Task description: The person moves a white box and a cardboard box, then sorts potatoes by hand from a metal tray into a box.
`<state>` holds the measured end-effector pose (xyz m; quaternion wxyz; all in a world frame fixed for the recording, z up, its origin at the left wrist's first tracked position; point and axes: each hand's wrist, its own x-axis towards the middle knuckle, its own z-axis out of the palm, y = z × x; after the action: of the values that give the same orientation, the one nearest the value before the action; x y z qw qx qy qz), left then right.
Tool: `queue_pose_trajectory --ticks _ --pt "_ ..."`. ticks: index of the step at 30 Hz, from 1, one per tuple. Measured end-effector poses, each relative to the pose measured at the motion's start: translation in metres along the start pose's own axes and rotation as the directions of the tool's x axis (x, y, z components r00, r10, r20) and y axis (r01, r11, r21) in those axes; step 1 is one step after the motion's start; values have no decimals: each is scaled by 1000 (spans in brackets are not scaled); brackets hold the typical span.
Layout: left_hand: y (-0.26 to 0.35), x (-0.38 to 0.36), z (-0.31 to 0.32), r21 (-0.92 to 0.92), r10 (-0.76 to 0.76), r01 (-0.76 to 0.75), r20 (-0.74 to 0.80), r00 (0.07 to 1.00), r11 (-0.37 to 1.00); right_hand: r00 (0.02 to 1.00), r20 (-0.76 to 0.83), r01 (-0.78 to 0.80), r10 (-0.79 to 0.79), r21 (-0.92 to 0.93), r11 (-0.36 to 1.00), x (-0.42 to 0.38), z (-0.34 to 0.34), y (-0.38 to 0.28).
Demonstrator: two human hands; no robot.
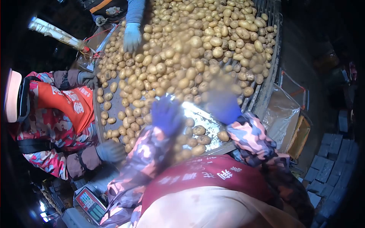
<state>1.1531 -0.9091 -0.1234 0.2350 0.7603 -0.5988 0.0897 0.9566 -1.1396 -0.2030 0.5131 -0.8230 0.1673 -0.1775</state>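
Observation:
My left hand (pixel 166 114), in a purple glove, lies at the near edge of a heap of potatoes (pixel 167 70). Its fingers point forward and look stretched out, with nothing visibly gripped. To its right, my right hand (pixel 225 108) wears the same kind of glove, over the right side of the metal sorting table (pixel 205 116). Motion and a smudge on the lens blur its fingers, so I cannot make out whether they hold anything. Between my hands shows a bare, shiny patch of metal. A few potatoes (pixel 199 130) rest on it close to my apron.
A co-worker in an orange apron (pixel 78 108) stands at the left, gloved hands by the table edge. Another person's gloved hand (pixel 132 37) reaches over the heap. A scale (pixel 90 203) sits lower left. Plastic-lined box (pixel 281 110) and stacked grey crates (pixel 327 161) stand right.

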Motion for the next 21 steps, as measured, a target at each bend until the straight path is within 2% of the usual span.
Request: queue_pose_trajectory --ticks 1,4,6,7,8,9,11,12,15,16,18,19,20,21 --pt "6 14 5 -17 41 -41 -26 999 999 1000 21 -10 7 128 992 13 15 8" --pt "7 20 49 -64 -24 27 50 998 998 999 -26 32 -22 487 873 36 53 39" --pt "-5 8 65 -34 -3 4 20 1000 999 998 -37 63 -52 409 910 42 54 38" --pt "-11 3 68 -21 8 -8 5 1000 1000 998 15 61 -65 202 977 42 38 18" --pt "-18 0 66 -206 -40 54 68 997 977 995 67 80 -79 -14 997 42 21 -5" --pt "-18 -1 58 -160 -36 50 85 996 986 997 33 76 -76 7 997 32 11 -23" --pt "-9 5 31 -78 -19 28 121 993 997 995 39 -95 88 216 972 15 -7 -41" --pt "-7 9 22 27 129 -129 28 991 991 967 99 -254 234 390 885 7 -19 -44" --pt "-5 0 25 92 205 -201 -40 978 975 964 45 -236 261 590 772 -38 -46 -77" --pt "-4 -3 26 113 223 -216 -51 974 970 975 9 -175 221 642 746 -51 -60 -97" --pt "4 -14 33 125 206 -199 -52 977 972 968 17 -123 250 901 415 -86 -69 -80" --pt "13 -25 32 0 -34 34 -26 999 999 964 22 -83 264 971 223 -105 -74 -72" --pt "14 -36 33 5 -20 20 26 999 1000 962 -20 -45 273 973 228 -126 -78 -43" --pt "14 -44 33 18 -14 13 79 997 1000 946 -83 16 314 978 209 -127 -98 -43"
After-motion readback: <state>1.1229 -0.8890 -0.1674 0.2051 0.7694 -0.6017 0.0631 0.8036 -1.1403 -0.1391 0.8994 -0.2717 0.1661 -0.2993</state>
